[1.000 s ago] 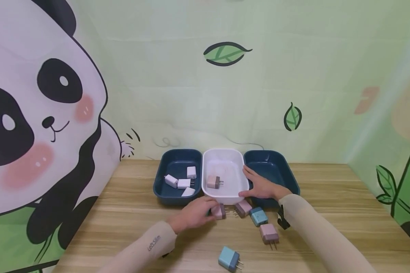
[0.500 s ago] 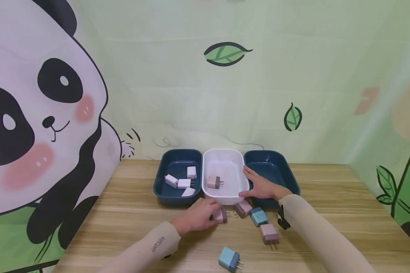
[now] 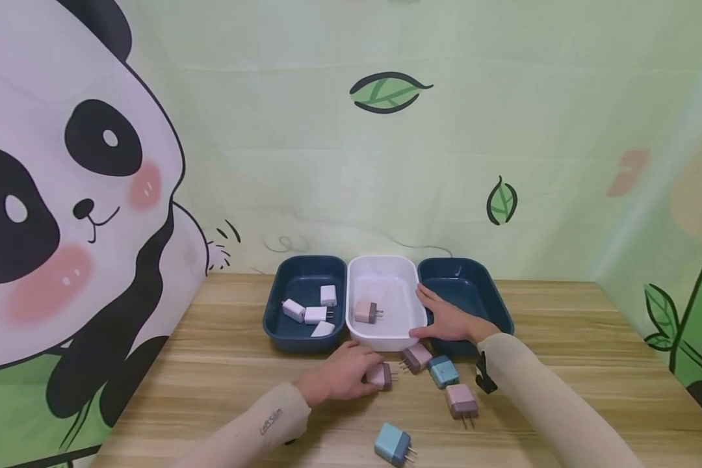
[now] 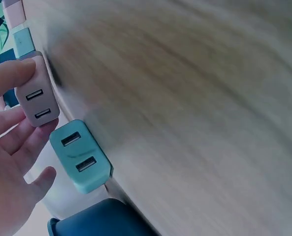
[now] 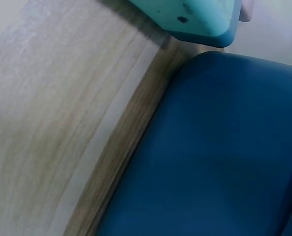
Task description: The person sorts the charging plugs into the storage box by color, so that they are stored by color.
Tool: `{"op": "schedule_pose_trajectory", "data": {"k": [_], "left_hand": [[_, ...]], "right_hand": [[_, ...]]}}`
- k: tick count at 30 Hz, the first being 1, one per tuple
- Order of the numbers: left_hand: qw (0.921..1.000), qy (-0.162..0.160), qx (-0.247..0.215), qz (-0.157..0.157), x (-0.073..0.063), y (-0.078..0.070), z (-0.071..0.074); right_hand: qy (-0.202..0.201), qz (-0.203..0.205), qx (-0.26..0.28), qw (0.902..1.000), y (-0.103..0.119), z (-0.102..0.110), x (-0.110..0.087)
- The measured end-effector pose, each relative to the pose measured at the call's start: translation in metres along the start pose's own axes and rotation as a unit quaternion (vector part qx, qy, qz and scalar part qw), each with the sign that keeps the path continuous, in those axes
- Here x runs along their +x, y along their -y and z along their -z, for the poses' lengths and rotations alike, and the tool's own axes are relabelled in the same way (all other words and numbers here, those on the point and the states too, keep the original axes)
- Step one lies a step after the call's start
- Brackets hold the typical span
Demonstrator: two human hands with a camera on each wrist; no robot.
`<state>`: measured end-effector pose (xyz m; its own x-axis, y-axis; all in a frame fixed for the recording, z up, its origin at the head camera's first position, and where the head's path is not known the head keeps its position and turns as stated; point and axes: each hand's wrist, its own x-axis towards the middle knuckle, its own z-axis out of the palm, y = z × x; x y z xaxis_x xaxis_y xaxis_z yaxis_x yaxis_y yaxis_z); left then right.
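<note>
My left hand (image 3: pixel 346 372) pinches a pink wall charger (image 3: pixel 377 376) between thumb and fingers, on the table just in front of the white tray (image 3: pixel 386 342). In the left wrist view, two USB ports show on that pink charger (image 4: pixel 37 96), and a teal charger (image 4: pixel 81 156) lies by the fingers; the hand hides it in the head view. My right hand (image 3: pixel 449 320) rests, fingers spread, on the white tray's right rim, over the edge of the right dark blue tray (image 3: pixel 491 289). One pink charger (image 3: pixel 365 312) lies inside the white tray.
The left dark blue tray (image 3: pixel 275 318) holds several white chargers (image 3: pixel 316 316). Right of my left hand lie a pink charger (image 3: pixel 416 357), a teal charger (image 3: pixel 443 372) and another pink charger (image 3: pixel 461 400). A teal charger (image 3: pixel 392 443) sits nearer on the wooden table (image 3: pixel 210 390).
My left hand has closed on the pink charger and shifted it slightly right and toward me, away from the white tray. The right hand has stayed still.
</note>
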<state>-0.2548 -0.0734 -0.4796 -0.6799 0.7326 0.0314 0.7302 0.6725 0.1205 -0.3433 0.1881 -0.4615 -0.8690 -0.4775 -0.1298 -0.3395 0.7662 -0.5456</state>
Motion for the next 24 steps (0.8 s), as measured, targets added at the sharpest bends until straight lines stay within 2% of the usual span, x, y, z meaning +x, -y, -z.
{"op": "schedule_pose_trajectory", "data": {"k": [6, 12, 24], "left_hand": [[0.9998, -0.004, -0.019, 0.003, -0.004, -0.001, 0.004], [0.9976, 0.002, -0.068, 0.01, -0.008, 0.0, 0.007], [0.9907, -0.065, -0.118, -0.019, -0.019, 0.003, 0.029]], "right_hand": [[-0.002, 0.0, -0.001, 1.0, 0.0, 0.001, -0.001], [0.001, 0.003, 0.004, 1.0, 0.003, 0.003, -0.002], [0.003, -0.002, 0.007, 1.0, 0.004, 0.001, -0.002]]}}
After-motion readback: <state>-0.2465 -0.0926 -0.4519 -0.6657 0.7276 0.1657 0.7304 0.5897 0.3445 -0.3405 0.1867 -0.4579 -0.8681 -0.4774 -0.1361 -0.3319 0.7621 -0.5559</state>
